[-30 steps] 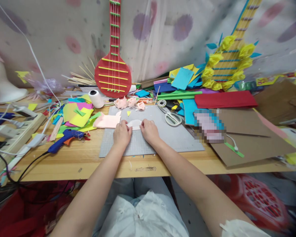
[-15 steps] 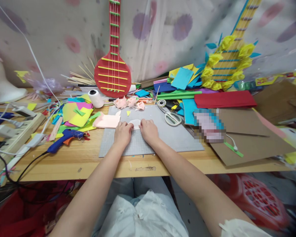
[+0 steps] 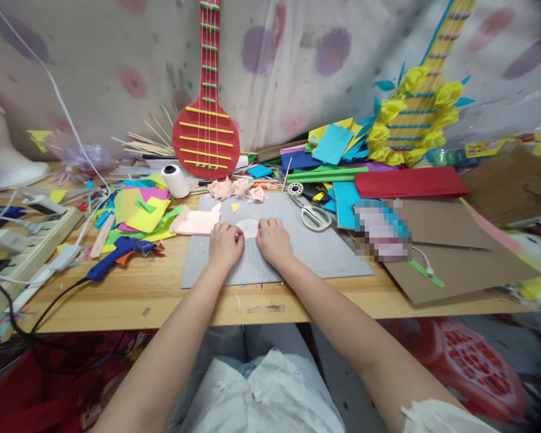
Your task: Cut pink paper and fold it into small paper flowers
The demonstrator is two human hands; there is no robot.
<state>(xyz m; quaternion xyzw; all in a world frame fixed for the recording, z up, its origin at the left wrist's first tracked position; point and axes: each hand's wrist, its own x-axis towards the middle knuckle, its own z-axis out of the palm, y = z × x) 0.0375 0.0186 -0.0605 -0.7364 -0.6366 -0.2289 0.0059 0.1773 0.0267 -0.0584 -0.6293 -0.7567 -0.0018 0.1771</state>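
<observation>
Left hand has drawn back slightly, fingertips pinching the paper at left. Right hand pinches its right side, fingers curled, over the mat.

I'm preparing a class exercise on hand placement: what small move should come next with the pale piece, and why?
Perhaps ease the pale piece gently outward: the left hand and right hand are at its opposite sides over the grey mat, leaving its middle exposed.

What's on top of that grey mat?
The grey mat holds scissors, a yellow scrap, pale paper between left hand and right hand, and pink paper overlapping its left edge. Whatever the hands cover is hidden.
</observation>
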